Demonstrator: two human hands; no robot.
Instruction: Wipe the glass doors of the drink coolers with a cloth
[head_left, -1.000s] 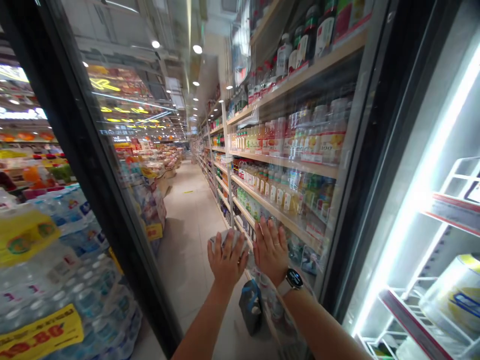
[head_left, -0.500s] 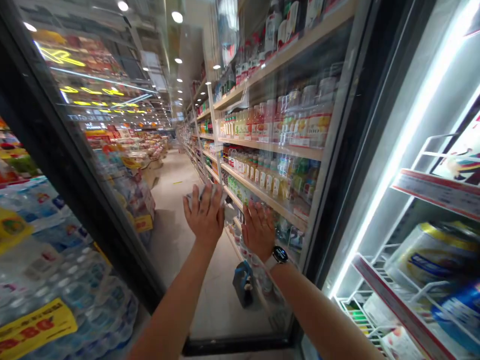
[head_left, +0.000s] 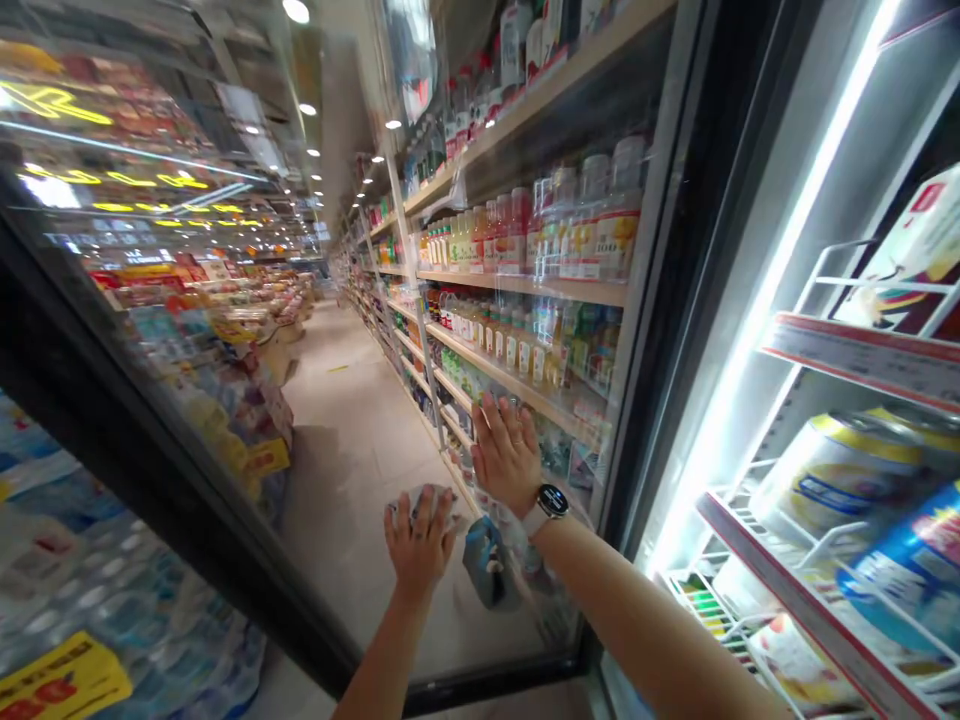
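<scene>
Lower centre: my right hand [head_left: 504, 455], fingers spread, flat against the fridge's glass door [head_left: 150, 440]; my left hand [head_left: 420, 540], spread over a crumpled white packet [head_left: 420, 497], grip not clear. Risk: a palm slipping on the glass could let the door swing and the packet drop.

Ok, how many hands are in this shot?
2: the left hand, lower down, against a whitish bundle, and the right hand, flat on the glass door, with a watch on its wrist. No others show.
</scene>
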